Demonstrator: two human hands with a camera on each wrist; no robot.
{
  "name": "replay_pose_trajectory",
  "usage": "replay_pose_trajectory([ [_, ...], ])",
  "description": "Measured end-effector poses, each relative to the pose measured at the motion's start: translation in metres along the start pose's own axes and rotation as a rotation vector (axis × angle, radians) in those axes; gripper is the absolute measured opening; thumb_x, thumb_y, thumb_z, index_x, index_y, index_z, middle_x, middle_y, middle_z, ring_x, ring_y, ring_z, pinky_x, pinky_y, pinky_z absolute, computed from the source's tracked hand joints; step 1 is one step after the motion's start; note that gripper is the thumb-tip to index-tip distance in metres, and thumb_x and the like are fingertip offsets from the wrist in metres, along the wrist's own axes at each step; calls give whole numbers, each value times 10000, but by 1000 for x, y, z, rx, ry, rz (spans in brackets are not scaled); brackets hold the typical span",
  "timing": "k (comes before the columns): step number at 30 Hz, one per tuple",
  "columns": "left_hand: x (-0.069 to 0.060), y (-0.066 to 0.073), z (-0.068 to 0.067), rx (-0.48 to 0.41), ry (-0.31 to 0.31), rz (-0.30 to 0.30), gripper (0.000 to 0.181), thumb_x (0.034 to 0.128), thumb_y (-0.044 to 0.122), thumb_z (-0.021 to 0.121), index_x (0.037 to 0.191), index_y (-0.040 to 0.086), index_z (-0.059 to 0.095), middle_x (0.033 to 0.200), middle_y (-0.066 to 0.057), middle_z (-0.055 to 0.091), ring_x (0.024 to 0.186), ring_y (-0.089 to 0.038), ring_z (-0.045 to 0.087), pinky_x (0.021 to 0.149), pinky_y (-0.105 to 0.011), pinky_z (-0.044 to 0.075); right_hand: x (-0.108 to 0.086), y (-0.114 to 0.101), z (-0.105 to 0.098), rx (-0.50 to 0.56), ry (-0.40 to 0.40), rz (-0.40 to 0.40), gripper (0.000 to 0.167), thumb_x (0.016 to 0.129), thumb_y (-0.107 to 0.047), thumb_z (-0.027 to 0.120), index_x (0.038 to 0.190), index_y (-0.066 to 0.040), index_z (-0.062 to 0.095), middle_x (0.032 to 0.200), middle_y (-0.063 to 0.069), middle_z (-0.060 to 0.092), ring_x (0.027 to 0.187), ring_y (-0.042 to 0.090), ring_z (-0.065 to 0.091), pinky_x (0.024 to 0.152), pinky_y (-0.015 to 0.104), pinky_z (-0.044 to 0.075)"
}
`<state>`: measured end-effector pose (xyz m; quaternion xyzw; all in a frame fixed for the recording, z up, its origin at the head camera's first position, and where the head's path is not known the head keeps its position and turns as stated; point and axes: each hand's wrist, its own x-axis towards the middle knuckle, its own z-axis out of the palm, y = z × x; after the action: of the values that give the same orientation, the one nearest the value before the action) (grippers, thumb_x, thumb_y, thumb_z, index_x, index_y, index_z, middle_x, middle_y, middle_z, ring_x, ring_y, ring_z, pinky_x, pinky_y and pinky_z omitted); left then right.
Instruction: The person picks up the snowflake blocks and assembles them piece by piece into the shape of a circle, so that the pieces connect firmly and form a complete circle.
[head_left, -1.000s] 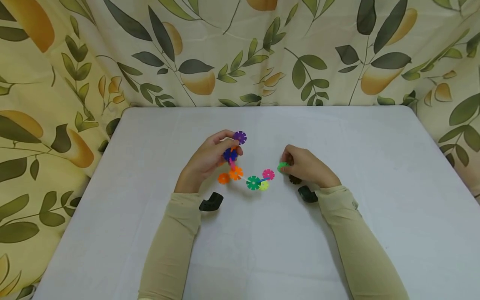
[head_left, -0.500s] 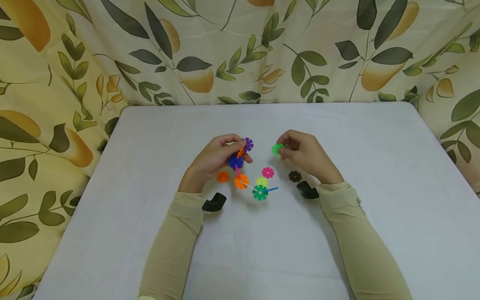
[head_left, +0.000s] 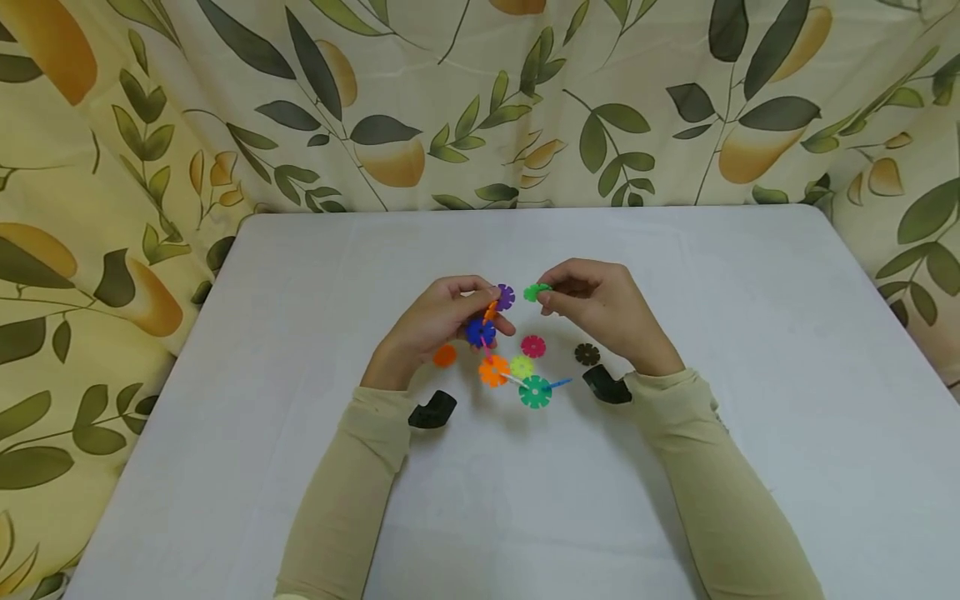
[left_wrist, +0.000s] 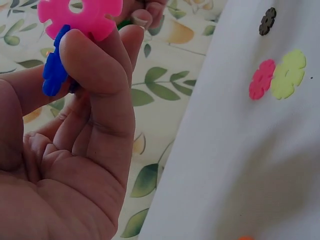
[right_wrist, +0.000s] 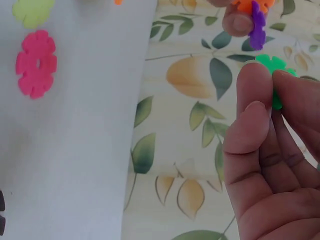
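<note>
My left hand grips a chain of interlocking plastic snowflake discs near its upper end. At that end is a purple disc, followed by an orange one and a blue disc. Lower down hang a pink disc, an orange disc, a white one, a teal-green disc and a blue one seen edge-on. Between thumb and fingers, my right hand pinches a bright green disc. A small gap separates this green disc from the purple one, as the right wrist view also shows.
Loose discs lie on the white table: orange, yellow, pink and dark brown. A black curved piece sits by the left wrist, another by the right. Leaf-patterned cloth hangs behind.
The right hand has lifted the green disc from beside the brown one and brought it up and left. The left hand has shifted right with the chain, and the two hands are closer.
</note>
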<state>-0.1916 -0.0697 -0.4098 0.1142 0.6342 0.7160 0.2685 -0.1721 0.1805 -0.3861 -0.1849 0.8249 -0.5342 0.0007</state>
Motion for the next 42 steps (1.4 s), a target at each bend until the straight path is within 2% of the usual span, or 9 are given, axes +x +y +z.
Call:
replay_pose_trajectory([
  [5, 1, -2, 2, -2, -12, 14, 223, 1138, 169, 548, 1055, 0, 668, 902, -167, 783, 641, -171, 708, 648, -271, 596, 0, -3, 5, 8, -1, -38, 76, 978, 7, 762, 1052, 13, 781, 945, 194, 749, 803, 236, 747, 751, 266, 575],
  [10, 0, -1, 3, 6, -15, 17, 238, 1139, 168, 545, 1045, -8, 675, 892, -162, 781, 633, -172, 703, 649, -271, 597, 0, -2, 8, -2, 3, -57, 71, 971, 26, 761, 1037, 13, 785, 937, 144, 757, 801, 235, 741, 743, 260, 570],
  [16, -2, 1, 3, 3, -14, 23, 266, 1139, 165, 542, 1050, -39, 686, 899, -170, 779, 643, -189, 722, 635, -270, 603, 1, -3, 10, -19, 4, -76, 67, 971, 34, 756, 1018, 4, 792, 930, 111, 758, 813, 340, 737, 747, 254, 578],
  [24, -2, 2, 4, -2, -20, 51, 278, 1127, 146, 556, 1039, -90, 676, 879, -168, 769, 630, -201, 710, 615, -293, 610, 3, -2, 12, -35, 17, -128, 103, 951, 81, 757, 975, -10, 800, 899, 85, 754, 780, 214, 722, 728, 245, 571],
  [28, -2, 2, 4, 7, -39, 52, 272, 1125, 135, 553, 1049, -89, 687, 882, -167, 765, 632, -215, 704, 617, -338, 627, 2, -2, 12, -50, 12, -149, 100, 952, 77, 760, 958, -14, 800, 900, 68, 753, 780, 206, 726, 746, 244, 582],
  [33, -3, 2, 5, 24, -21, 51, 262, 1128, 124, 542, 1018, -48, 704, 869, -166, 762, 631, -210, 697, 605, -319, 619, 3, -2, 14, -59, 7, -175, 124, 937, 107, 763, 922, -10, 799, 894, 74, 750, 769, 194, 730, 741, 233, 589],
  [42, -2, 4, 7, 45, -14, 34, 271, 1127, 90, 534, 1050, -143, 649, 842, -162, 755, 614, -212, 694, 575, -330, 614, 2, -4, 19, -90, 24, -230, 191, 894, 181, 758, 878, -4, 804, 848, 30, 740, 728, 184, 718, 685, 224, 577],
])
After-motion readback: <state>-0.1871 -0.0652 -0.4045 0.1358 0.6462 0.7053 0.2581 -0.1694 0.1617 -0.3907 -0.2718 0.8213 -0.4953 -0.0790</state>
